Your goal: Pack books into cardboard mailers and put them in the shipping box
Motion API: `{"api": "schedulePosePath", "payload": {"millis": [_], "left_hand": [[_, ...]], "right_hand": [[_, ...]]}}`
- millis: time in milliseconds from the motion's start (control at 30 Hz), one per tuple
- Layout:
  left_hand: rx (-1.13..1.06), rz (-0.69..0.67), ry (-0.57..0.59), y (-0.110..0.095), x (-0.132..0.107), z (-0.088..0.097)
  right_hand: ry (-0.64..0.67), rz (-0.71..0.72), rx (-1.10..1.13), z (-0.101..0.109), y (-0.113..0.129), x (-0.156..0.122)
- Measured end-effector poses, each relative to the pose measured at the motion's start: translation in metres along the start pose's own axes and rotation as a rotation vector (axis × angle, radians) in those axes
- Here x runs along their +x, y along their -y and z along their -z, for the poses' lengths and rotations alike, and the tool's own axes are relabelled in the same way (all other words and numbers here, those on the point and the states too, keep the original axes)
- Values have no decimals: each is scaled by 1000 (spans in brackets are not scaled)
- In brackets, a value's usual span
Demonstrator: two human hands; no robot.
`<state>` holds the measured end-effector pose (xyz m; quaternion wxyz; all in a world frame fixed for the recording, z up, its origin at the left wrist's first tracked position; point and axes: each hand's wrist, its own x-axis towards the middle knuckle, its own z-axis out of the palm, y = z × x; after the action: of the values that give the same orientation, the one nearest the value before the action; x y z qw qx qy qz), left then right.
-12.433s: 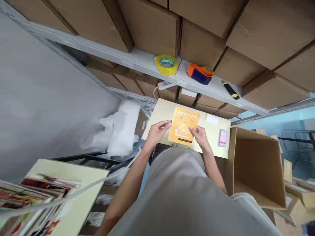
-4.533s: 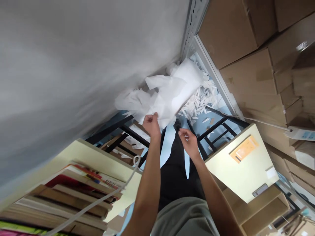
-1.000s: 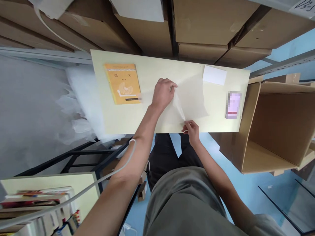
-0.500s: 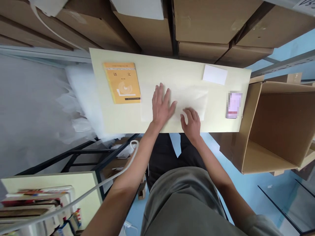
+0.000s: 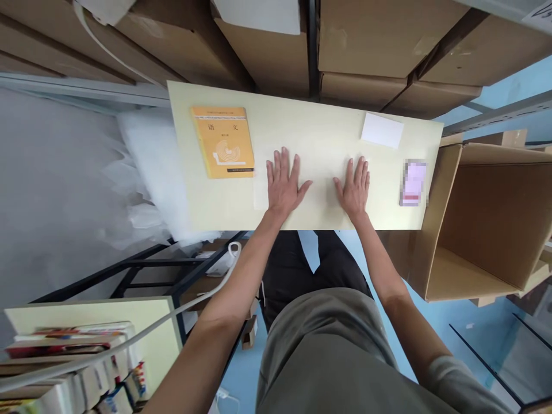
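Note:
A thin, pale, see-through sheet (image 5: 321,172) lies flat on the cream tabletop (image 5: 228,210), its edges hard to make out. My left hand (image 5: 284,184) rests palm down on the sheet with its fingers spread. Farther right, my right hand (image 5: 354,187) also lies flat, fingers apart, near the sheet's right end. Neither hand grips anything. Left of my left hand sits a closed yellow-orange book (image 5: 224,142) with Chinese characters on its cover. A small white rectangular piece (image 5: 382,130), like paper or card, lies beyond my right hand.
At the right end of the table is a blurred pinkish item (image 5: 414,183). An open cardboard box (image 5: 487,218) stands beside it. Closed cardboard boxes (image 5: 362,40) line the back. Stacked books (image 5: 73,362) and a white cable (image 5: 172,313) are at lower left.
My right hand has moved forward and right, and its curled fingers have straightened flat. My left hand stays pressed on the sheet. The whole view has shifted slightly.

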<state>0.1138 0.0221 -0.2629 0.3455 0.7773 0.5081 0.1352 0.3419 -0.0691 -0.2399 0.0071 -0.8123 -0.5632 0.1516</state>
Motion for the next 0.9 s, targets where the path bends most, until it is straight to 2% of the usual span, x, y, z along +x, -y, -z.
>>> {"api": "schedulePosePath", "payload": {"millis": [200, 333, 467, 567, 633, 733, 800, 900], "left_hand": [[-28, -52, 24, 7, 3, -1], [-57, -43, -5, 12, 3, -5], [-100, -54, -24, 9, 3, -10], [-133, -71, -35, 10, 2, -3], [-166, -35, -124, 18, 0, 14], [-153, 125, -348, 46, -8, 57], [-108, 257, -439, 70, -14, 89], [-42, 441, -448, 100, -21, 123]], "right_hand": [[-56, 69, 37, -7, 4, 7], [-49, 43, 3, -14, 3, 8], [-46, 35, -31, -13, 1, 7], [-24, 20, -43, -8, 3, 5], [-4, 15, -49, -3, 14, 1], [16, 72, -17, 5, 52, -8], [29, 152, 48, 8, 93, -15], [77, 282, 153, 4, 165, -22]]}}
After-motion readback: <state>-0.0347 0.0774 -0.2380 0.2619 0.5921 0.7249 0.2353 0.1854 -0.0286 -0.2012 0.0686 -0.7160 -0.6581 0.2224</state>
